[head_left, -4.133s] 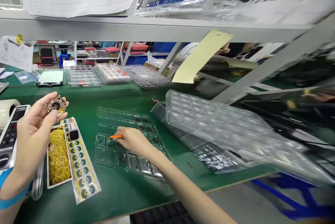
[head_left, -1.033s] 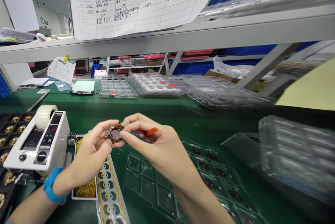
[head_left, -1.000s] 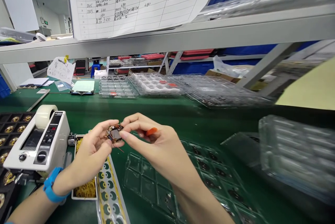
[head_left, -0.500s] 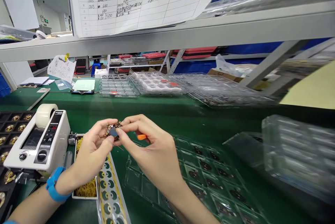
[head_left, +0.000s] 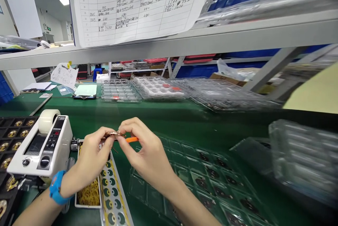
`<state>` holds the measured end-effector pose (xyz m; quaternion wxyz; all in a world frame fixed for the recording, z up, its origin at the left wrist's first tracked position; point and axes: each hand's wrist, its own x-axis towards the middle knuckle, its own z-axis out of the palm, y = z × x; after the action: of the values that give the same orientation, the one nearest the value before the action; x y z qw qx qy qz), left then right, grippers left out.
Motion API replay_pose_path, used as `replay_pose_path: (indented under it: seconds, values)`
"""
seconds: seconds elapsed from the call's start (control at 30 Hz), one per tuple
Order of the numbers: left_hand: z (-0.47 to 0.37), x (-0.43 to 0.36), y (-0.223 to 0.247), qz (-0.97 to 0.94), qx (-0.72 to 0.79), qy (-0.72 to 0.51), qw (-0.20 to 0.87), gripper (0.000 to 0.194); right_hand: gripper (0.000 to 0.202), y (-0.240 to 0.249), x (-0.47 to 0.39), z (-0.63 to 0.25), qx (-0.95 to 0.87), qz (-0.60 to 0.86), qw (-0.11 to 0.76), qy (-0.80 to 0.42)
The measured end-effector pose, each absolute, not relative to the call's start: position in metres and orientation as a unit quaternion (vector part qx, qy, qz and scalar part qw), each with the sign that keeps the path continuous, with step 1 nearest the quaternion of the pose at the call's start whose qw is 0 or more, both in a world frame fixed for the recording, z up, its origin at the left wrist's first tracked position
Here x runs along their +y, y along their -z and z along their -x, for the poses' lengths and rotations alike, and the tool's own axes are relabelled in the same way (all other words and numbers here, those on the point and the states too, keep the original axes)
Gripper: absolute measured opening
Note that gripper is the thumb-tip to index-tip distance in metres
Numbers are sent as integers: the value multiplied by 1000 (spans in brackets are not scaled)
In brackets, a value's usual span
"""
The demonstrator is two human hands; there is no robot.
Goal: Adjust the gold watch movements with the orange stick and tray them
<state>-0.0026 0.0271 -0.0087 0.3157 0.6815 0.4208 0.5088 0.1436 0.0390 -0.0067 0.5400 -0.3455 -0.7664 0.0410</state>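
My left hand point(head_left: 91, 150), with a blue band at the wrist, pinches a small round copper-coloured part point(head_left: 112, 133) between thumb and fingers. The part is turned nearly edge-on, and fingers cover much of it. My right hand point(head_left: 148, 152) is closed beside it, thumb and fingertips meeting at the part's right edge. An orange-handled tool point(head_left: 132, 139) lies across the right fingers; its tip is hidden. Beneath the hands are a white box point(head_left: 99, 201) of yellow ring-like pieces and a sheet of stickers point(head_left: 116, 192) with round cut-outs.
A white tape dispenser point(head_left: 42, 148) stands at left, by a black tray point(head_left: 9, 127) of round gold parts. A clear compartment tray point(head_left: 182, 162) holding dark parts lies at right, near stacked clear trays point(head_left: 298, 155). A grey shelf bar point(head_left: 158, 48) crosses above, with a handwritten sheet point(head_left: 132, 11).
The round part has tilted from showing its dark flat face to nearly edge-on. My right hand has shifted slightly left, and more of the orange handle shows. The view has tipped up a little.
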Motion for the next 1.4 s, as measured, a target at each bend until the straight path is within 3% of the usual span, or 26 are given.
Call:
replay_pose_path:
  seconds: [0.07, 0.13, 0.23, 0.33, 0.57, 1.4]
  values:
    - [7, 29, 5, -709, 445, -504, 211, 16, 6, 7, 37, -144, -768, 329, 549, 14]
    - [8, 30, 0, -692, 456, -529, 184, 15, 11, 8, 33, -143, -755, 305, 575, 80]
    - [7, 28, -5, -618, 460, -570, 286, 7, 12, 12, 23, -139, -728, 253, 602, 208]
    - [4, 24, -8, -547, 441, -586, 403, 9, 14, 15, 20, -136, -732, 239, 574, 279]
    - [-2, 11, -15, -501, 383, -576, 520, 19, 16, 10, 32, -141, -743, 259, 575, 225]
    - [-4, 6, -7, -558, 396, -567, 459, 16, 12, 14, 35, -144, -743, 225, 562, 286]
